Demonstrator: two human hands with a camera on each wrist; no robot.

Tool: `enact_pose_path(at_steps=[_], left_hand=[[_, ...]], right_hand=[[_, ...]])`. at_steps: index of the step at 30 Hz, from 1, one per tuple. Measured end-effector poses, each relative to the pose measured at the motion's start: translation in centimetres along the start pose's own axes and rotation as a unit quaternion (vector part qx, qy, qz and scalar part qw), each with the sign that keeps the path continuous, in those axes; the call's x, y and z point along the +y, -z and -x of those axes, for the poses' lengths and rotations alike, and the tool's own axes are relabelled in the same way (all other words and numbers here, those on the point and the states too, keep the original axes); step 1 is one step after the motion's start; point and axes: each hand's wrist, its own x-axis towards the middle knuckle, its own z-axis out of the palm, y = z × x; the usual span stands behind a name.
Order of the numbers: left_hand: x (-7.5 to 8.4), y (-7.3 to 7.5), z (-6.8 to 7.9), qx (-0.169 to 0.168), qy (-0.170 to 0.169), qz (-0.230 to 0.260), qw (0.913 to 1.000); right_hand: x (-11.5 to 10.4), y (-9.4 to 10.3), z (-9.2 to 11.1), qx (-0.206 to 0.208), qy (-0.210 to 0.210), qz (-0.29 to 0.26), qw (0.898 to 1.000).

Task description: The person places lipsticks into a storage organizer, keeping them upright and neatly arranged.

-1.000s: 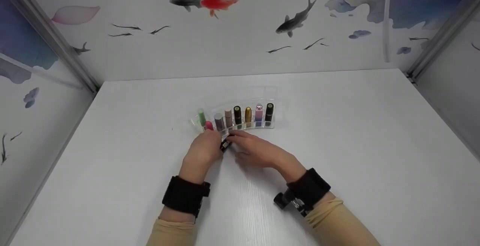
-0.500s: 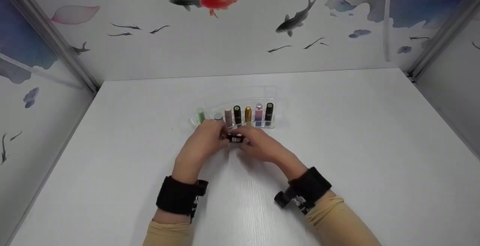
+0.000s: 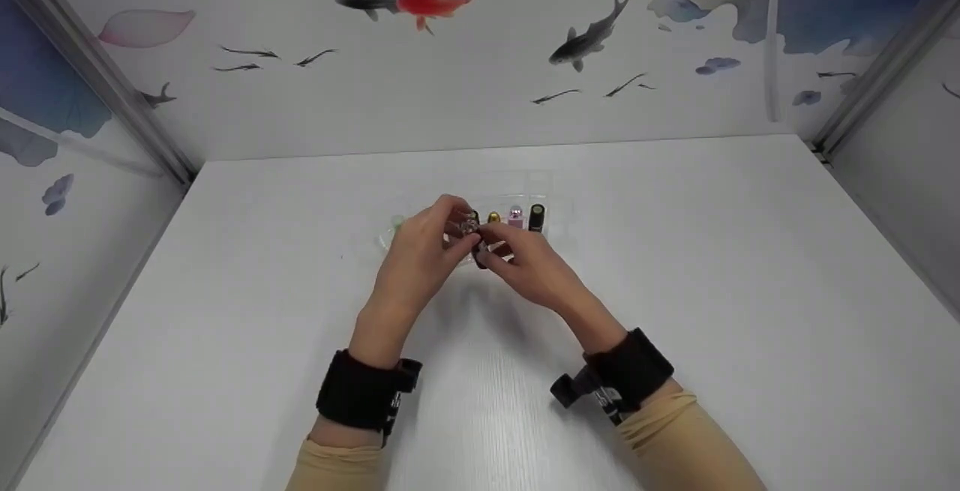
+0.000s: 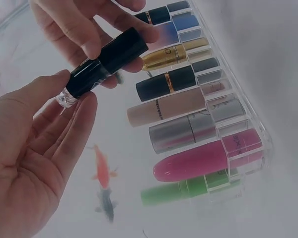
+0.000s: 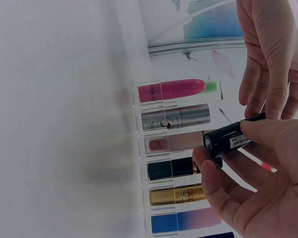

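A black lipstick tube [image 4: 109, 57] with a clear faceted end is held in the air between both hands, just in front of the lipstick rack. My left hand [image 3: 416, 258] pinches its clear end between thumb and fingers. At the other end, my right hand [image 3: 532, 266] grips the black body; a white barcode label shows there in the right wrist view. Behind the hands stands a clear plastic rack [image 5: 140, 148] with lipsticks upright in its slots: pink [image 4: 193, 161], green [image 4: 161, 194], silver [image 4: 171, 134], beige [image 4: 164, 108], gold [image 4: 164, 58] and others. The hands partly hide the rack in the head view.
The rack stands on a white table [image 3: 675, 251]. A printed wall [image 3: 495, 101] with fish closes off the back, and side panels [image 3: 45, 251] flank the table. Black straps [image 3: 364, 393] with cameras sit on both wrists.
Both hands have lifted the lipstick tube from near the tabletop, up and away toward the rack. It has turned from lying crosswise to a steeper angle, and the hands cover more of the rack.
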Motion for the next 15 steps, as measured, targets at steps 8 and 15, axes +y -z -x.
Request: enact_pose_path(at_steps=[8,15], left_hand=[[0.7,-0.8,-0.1,0.063,-0.027,0.008,0.9976],[1.2,-1.3,0.0,0.088,-0.024,0.007,0.9958]], right_hand=[[-0.6,0.8,0.2,0.062,0.008,0.007,0.998],[-0.7,1.2,0.2,0.097,0.020,0.027,0.995]])
